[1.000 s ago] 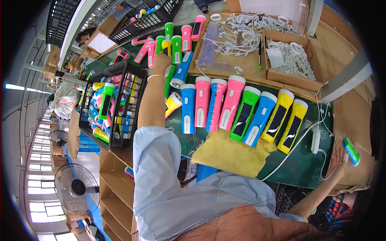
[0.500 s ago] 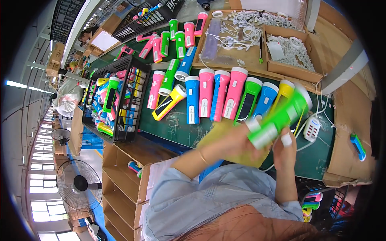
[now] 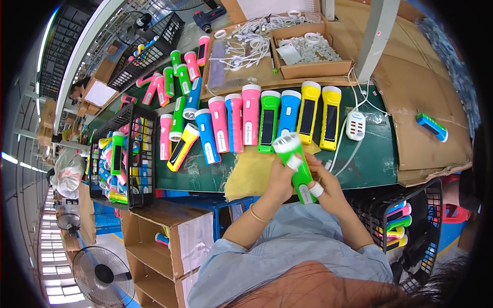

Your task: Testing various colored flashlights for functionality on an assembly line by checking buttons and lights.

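Note:
A green flashlight [image 3: 300, 172] with a clear-white lamp end is in both my hands, above the table's front edge. My left hand [image 3: 280, 179] is closed around its side near the lamp end. My right hand [image 3: 328, 192] grips the other side, its thumb by the handle's lower end. White wraps cover a digit on each hand. Close to my right fingers lies the end of a white cable [image 3: 343, 164]. Beneath the hands is a yellow cloth [image 3: 246, 172]. Just beyond stand blue, pink, green and yellow flashlights in a row, including a yellow flashlight [image 3: 329, 118] with a dark panel.
A white multi-port charger [image 3: 355, 127] sits right of the row. Black crates [image 3: 146, 169] of flashlights stand left and lower right. Behind are a cardboard box [image 3: 308, 69] of small white parts, tangled white cables [image 3: 246, 56] and a power drill [image 3: 208, 19]. A metal post [image 3: 377, 41] rises at right.
The green flashlight was blurred and tilted toward the upper right; now it is held steadier, lower, with its lamp end pointing up and slightly left. The whole view has shifted.

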`<act>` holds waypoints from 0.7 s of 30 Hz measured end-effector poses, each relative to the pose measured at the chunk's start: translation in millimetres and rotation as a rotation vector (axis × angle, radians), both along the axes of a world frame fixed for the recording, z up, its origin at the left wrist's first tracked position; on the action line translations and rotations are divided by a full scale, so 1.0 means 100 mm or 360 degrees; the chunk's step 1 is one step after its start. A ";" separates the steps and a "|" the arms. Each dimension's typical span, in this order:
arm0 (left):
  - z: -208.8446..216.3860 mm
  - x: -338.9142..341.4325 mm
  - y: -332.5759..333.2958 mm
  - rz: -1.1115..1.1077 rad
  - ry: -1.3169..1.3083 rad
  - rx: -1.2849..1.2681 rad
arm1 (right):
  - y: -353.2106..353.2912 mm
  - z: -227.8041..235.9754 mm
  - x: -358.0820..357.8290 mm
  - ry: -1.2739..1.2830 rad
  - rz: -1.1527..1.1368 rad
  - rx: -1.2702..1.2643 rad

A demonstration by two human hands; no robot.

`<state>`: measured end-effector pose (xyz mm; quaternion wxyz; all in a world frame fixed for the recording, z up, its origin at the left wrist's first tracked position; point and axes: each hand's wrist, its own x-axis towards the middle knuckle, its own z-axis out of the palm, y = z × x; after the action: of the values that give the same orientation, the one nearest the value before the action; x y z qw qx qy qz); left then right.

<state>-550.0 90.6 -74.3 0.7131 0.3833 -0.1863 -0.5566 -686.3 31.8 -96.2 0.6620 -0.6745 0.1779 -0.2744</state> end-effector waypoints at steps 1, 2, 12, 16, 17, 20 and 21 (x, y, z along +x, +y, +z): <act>0.02 0.05 -0.05 0.0005 0.0121 -0.0007 | -0.05 0.04 -0.07 0.0156 -0.0095 -0.0054; 0.05 0.11 -0.10 0.0008 0.0243 -0.0013 | -0.12 0.03 -0.14 0.0312 -0.0208 -0.0073; 0.41 0.22 -0.34 -0.0176 0.0466 0.0000 | -0.18 0.22 -0.36 0.0455 -0.0550 -0.0170; 0.35 0.26 -0.39 -0.0172 0.0291 0.0113 | -0.20 0.19 -0.37 0.0439 -0.0304 -0.0022; 0.31 0.28 -0.40 -0.0165 0.0161 0.0141 | -0.20 0.16 -0.35 0.0387 -0.0310 0.0129; 0.39 0.31 -0.48 0.0047 -0.0289 0.0071 | -0.26 0.25 -0.31 0.0351 -0.0318 0.0196; 0.45 0.37 -0.48 0.0044 -0.0364 0.0083 | -0.25 0.29 -0.30 0.0320 -0.0367 0.0237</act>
<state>-512.9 42.4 -29.0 0.6845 0.4653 -0.2465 -0.5041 -715.8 7.1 -67.0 0.6532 -0.6227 0.3392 -0.2656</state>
